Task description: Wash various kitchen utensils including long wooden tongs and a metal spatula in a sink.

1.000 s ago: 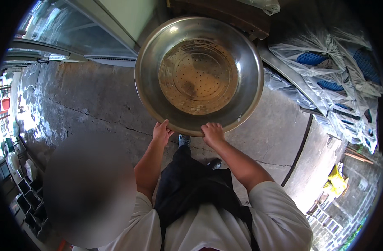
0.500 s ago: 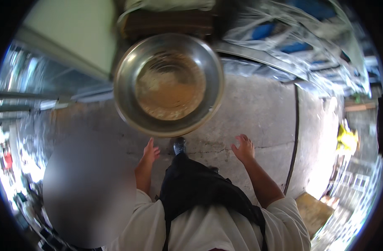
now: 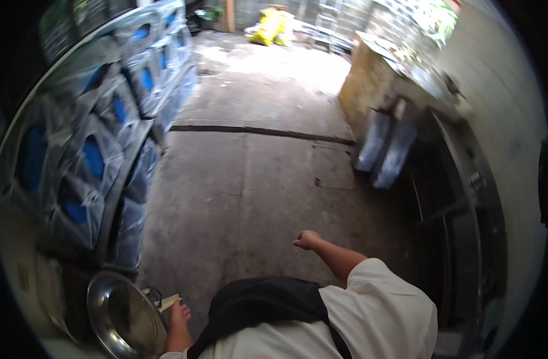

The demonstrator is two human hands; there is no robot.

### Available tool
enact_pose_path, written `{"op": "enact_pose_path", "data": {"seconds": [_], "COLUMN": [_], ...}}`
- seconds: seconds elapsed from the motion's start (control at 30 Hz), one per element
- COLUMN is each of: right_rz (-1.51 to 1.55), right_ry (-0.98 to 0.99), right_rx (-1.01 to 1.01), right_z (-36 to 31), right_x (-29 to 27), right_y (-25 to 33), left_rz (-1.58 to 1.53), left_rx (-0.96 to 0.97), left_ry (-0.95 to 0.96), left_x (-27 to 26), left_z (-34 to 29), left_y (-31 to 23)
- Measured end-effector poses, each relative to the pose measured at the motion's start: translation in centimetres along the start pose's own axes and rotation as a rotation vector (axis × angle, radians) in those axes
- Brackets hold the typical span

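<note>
A wide metal basin [image 3: 103,317] stands at the lower left, its rim tilted in view and its inside in shade. Beside it hangs my left hand [image 3: 179,315], fingers slightly apart and nothing visibly held. A pale, narrow strip [image 3: 168,303] shows just past the fingertips; whether they touch it I cannot tell. My right hand [image 3: 308,240] is out in front over the concrete floor, its fingers curled in with nothing seen in them. A black apron [image 3: 265,302] covers my front.
Along the left runs a rack of plastic-wrapped goods [image 3: 91,155] with blue parts. A dark metal counter [image 3: 465,197] lines the right, with wrapped bundles [image 3: 384,143] at its end. A crack [image 3: 262,130] crosses the floor. Farther off are a yellow bag [image 3: 271,27] and a ladder [image 3: 328,27].
My view has swung right, so the basin has gone from ahead of me to the lower left. My right hand, spread before, is now curled in.
</note>
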State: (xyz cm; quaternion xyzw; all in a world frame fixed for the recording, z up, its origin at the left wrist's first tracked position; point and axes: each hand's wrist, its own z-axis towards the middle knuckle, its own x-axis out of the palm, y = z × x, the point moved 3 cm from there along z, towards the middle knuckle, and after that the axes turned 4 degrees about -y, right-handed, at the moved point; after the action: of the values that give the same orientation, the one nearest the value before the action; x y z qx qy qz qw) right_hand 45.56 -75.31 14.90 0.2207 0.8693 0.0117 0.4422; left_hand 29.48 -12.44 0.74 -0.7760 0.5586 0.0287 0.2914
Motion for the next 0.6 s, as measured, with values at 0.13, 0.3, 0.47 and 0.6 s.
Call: {"op": "enact_pose_path", "data": {"seconds": [0.13,0.3,0.47,0.6], "right_rz": [0.022,0.484,0.782,0.992], "right_ry": [0.072,-0.053,0.079,-0.011], "right_rx": [0.031,0.272,0.744,0.799], "right_z": [1.0,1.1,-1.0,-2.6], "right_x": [2.3,4.2,4.5,0.6], "right_y": [-13.7,-27.2,-36.5,-41.4], "left_rz": [0.015,0.736,0.951,1.169], "left_rx": [0.140,0.094,0.282,0.212], "left_ry": [0.194,0.528,0.546,0.381], "left_x": [14.8,33.8,50.0,62.5], "left_z": [-3.2,-11.0,-12.7,-12.6], "left_y": [-9.8,-15.7,-22.8,-29.8]}}
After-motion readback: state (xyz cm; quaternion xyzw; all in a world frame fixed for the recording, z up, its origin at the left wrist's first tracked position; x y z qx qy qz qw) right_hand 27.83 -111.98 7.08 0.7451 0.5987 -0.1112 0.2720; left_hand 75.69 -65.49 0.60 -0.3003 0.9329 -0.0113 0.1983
